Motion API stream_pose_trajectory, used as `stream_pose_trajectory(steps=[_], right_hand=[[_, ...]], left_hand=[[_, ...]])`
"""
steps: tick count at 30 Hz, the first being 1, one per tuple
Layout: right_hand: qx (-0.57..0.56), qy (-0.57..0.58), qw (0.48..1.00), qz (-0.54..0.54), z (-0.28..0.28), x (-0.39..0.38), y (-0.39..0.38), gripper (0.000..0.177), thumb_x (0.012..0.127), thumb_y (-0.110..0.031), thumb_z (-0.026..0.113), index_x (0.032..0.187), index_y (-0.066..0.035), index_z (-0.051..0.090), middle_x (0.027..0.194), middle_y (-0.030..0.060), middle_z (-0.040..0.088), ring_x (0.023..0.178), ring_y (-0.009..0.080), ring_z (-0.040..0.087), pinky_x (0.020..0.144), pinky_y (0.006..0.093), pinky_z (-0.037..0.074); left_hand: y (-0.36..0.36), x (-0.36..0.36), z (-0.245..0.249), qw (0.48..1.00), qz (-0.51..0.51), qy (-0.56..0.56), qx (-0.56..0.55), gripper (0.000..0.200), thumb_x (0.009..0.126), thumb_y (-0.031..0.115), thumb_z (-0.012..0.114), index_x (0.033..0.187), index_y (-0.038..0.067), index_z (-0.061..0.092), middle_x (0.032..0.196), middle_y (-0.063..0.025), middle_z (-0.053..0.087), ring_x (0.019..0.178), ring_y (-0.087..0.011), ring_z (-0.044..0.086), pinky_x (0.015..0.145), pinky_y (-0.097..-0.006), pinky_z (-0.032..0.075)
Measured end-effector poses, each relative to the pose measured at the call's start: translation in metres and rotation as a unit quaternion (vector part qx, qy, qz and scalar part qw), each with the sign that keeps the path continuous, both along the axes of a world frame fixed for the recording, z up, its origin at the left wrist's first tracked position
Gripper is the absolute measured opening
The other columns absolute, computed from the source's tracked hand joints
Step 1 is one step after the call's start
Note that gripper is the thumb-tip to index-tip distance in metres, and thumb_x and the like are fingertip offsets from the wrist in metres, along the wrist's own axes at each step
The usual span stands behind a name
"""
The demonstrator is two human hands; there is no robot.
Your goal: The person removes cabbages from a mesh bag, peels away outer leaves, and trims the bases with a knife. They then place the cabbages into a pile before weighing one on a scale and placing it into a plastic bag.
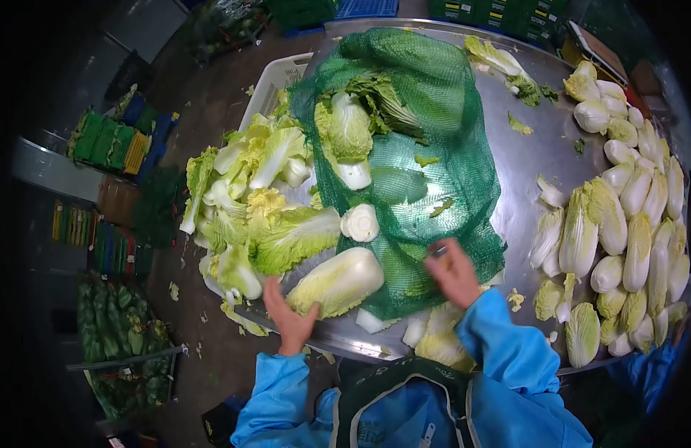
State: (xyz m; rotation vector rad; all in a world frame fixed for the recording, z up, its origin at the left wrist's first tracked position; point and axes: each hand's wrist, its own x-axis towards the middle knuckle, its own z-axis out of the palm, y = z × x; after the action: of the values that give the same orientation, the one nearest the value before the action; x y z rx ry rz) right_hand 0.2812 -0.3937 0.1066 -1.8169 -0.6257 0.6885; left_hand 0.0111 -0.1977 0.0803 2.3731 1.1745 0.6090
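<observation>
A trimmed napa cabbage [338,282] lies on its side near the front edge of the metal table. My left hand [289,317] is at its leafy left end, thumb and fingers spread, with the thumb at or against the leaves. Over the green mesh bag [435,213] is my right hand [455,275], fingers curled; a small dark, shiny bit shows at them, too small to name. Inside or under the mesh are whole cabbages and loose leaves. A cut cabbage butt [360,222] sits just beyond the trimmed cabbage.
Loose outer leaves [274,216] heap at the left, partly over a white crate [274,86]. Many trimmed cabbages [637,201] are piled along the metal table's [521,179] right side. More cabbage [442,340] lies against the front edge, by my body. Green crates [99,138] stand on the floor.
</observation>
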Motion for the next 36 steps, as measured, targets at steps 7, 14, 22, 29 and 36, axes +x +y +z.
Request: stream_pose_trajectory(steps=[7,14,22,29,36], right_hand=[[-0.079,0.061,0.993,0.062,-0.057,-0.078,0.023,0.031,0.086,-0.024,0.054,0.103,0.001,0.046,0.083,0.025,0.059,0.078,0.0409,0.059,0.071,0.0453,0.045],[-0.154,-0.038,0.98,0.118,-0.063,-0.087,0.046,0.025,0.088,-0.02,0.048,0.096,0.003,0.04,0.077,0.0285,0.058,0.072,0.045,0.057,0.066,0.0507,0.043],[-0.181,-0.029,0.971,0.151,-0.061,-0.078,0.061,0.023,0.088,-0.021,0.046,0.092,0.001,0.04,0.085,0.0276,0.058,0.073,0.0453,0.057,0.068,0.0525,0.045],[-0.206,-0.039,0.961,0.18,-0.063,-0.066,0.075,0.021,0.087,-0.02,0.048,0.091,-0.001,0.04,0.084,0.0253,0.058,0.075,0.0448,0.057,0.069,0.0524,0.044],[-0.205,-0.074,0.956,0.199,-0.069,-0.054,0.094,0.021,0.084,-0.017,0.051,0.092,-0.001,0.04,0.082,0.0239,0.058,0.072,0.0447,0.057,0.068,0.0534,0.044]], left_hand=[[0.001,0.053,-0.009,0.945,-0.225,0.223,0.079,0.108,0.044,0.028,0.086,0.136,0.012,0.032,0.13,-0.0151,0.037,0.119,-0.0347,0.037,0.098,-0.0553,0.025],[0.035,0.053,-0.017,0.954,-0.245,0.17,0.044,0.1,0.046,0.017,0.08,0.135,0.01,0.034,0.122,-0.0109,0.048,0.111,-0.0277,0.047,0.091,-0.0427,0.033],[0.054,0.055,-0.018,0.954,-0.262,0.146,0.002,0.094,0.047,0.019,0.078,0.132,0.007,0.039,0.12,-0.0124,0.051,0.11,-0.0294,0.048,0.091,-0.04,0.035],[0.071,0.057,-0.017,0.953,-0.275,0.123,-0.037,0.09,0.047,0.018,0.076,0.129,0.006,0.042,0.116,-0.0149,0.053,0.105,-0.0317,0.051,0.088,-0.0398,0.039],[0.083,0.062,-0.02,0.951,-0.285,0.108,-0.057,0.087,0.046,0.017,0.077,0.126,0.003,0.045,0.111,-0.0172,0.055,0.1,-0.034,0.054,0.085,-0.0392,0.043]])
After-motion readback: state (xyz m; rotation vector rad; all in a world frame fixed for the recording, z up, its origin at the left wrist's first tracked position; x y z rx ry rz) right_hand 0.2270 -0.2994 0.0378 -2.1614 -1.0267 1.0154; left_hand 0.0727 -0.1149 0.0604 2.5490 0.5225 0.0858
